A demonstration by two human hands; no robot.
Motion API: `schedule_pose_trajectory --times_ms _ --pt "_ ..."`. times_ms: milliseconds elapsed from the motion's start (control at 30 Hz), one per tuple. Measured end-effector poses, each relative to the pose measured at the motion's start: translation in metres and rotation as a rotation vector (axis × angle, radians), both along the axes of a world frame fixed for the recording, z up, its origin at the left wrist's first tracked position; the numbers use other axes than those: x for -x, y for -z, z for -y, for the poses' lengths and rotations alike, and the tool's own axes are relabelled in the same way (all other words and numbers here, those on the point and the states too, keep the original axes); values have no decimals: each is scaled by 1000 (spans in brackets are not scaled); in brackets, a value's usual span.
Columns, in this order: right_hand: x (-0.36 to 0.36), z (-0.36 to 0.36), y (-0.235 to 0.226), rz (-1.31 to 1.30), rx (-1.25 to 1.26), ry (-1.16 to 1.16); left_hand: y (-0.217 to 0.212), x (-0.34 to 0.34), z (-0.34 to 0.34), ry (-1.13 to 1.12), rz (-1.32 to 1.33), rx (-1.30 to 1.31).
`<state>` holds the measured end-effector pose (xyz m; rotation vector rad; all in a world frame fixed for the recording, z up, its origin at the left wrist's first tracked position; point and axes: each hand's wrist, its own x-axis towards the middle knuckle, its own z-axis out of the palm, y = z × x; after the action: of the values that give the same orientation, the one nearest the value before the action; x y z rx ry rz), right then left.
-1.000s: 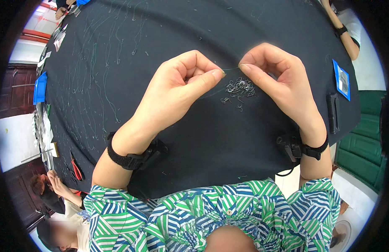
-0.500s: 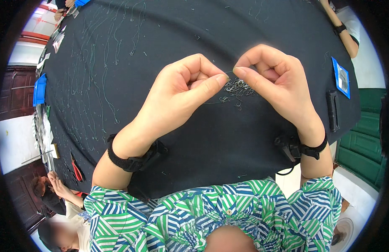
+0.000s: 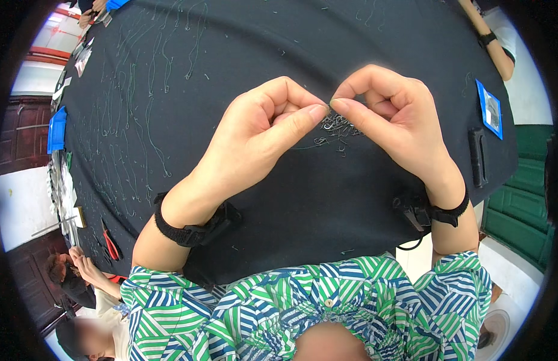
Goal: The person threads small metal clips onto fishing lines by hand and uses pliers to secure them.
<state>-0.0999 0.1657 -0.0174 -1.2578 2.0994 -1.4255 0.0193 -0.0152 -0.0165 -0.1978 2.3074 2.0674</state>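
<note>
My left hand (image 3: 255,129) is pinched shut, thumb against forefinger, on a thin greenish fishing line whose tail shows on the cloth below the fingers. My right hand (image 3: 393,114) pinches too, its thumb and forefinger tips almost touching those of the left. The line between them is too fine to follow, and whether a hook sits in the left fingertips is hidden. Just beneath the fingertips lies a loose pile of small metal fish hooks (image 3: 339,127), partly covered by my hands.
Several hooks tied to green lines (image 3: 151,90) are spread over the black cloth (image 3: 303,204) at left. Red-handled pliers (image 3: 110,243) lie at lower left. On the right are a blue packet (image 3: 489,109) and a black bar-shaped object (image 3: 478,157). Other people work around the table.
My right hand has moved slightly left, closing the small gap between the two pairs of fingertips. My left hand has stayed almost still.
</note>
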Motion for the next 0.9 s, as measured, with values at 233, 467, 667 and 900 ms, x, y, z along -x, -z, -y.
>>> schedule_pose_trajectory --times_ms 233,467,667,900 --pt "0 0 -1 3 -17 -8 2 0 0 3 7 11" --pt "0 0 -5 -54 -26 -34 0 0 0 -1 31 13" --pt "1 -1 -4 -101 -15 -62 0 0 0 2 23 21" --pt "1 -1 -4 -162 -5 -84 0 -1 -1 1 30 26"
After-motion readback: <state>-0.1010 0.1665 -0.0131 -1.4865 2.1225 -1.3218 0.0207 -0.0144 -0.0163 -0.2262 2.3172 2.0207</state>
